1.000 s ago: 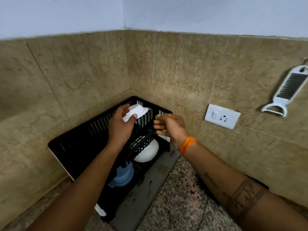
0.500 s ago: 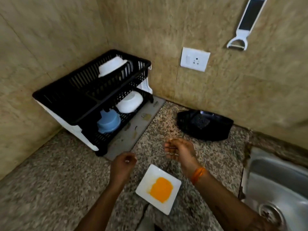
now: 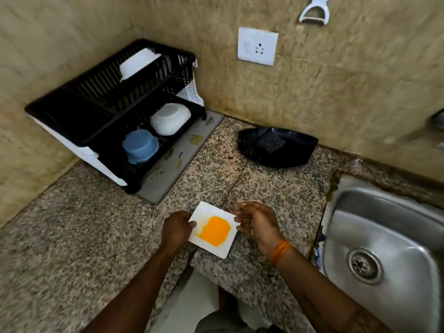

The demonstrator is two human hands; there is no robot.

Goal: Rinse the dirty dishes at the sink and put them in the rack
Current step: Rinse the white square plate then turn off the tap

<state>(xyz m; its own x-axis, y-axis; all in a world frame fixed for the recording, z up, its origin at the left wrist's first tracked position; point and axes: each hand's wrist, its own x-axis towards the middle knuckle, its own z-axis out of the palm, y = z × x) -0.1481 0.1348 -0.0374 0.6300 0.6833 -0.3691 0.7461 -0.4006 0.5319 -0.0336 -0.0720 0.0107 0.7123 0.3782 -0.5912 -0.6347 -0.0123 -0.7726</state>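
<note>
Speckled granite counter (image 3: 72, 236) fills most of the view, running into a corner of tan stone wall. Closest in, a square white plate (image 3: 213, 228) with a big orange smear sits near the counter's front edge, and both hands are on it. Left hand (image 3: 176, 228) grips the left corner with curled fingers; right hand (image 3: 258, 224) pinches the right corner, orange band on that wrist. Can't tell if the plate is lifted or flat on the counter.

Off to the right is the steel sink (image 3: 389, 236), drain visible, well apart from the plate. Further back there's a black dish (image 3: 277, 146) with a dark scrub pad (image 3: 270, 141) in it, near the wall. Back left in the corner stands a black two-tier rack (image 3: 96, 109) on a grey mat (image 3: 182, 159): blue bowl (image 3: 140, 146) and white bowl (image 3: 170, 118) upside down on the lower tier, another white bowl (image 3: 137, 63) up top. On the wall, a white socket (image 3: 257, 46) and a hanging peeler (image 3: 313, 10).
</note>
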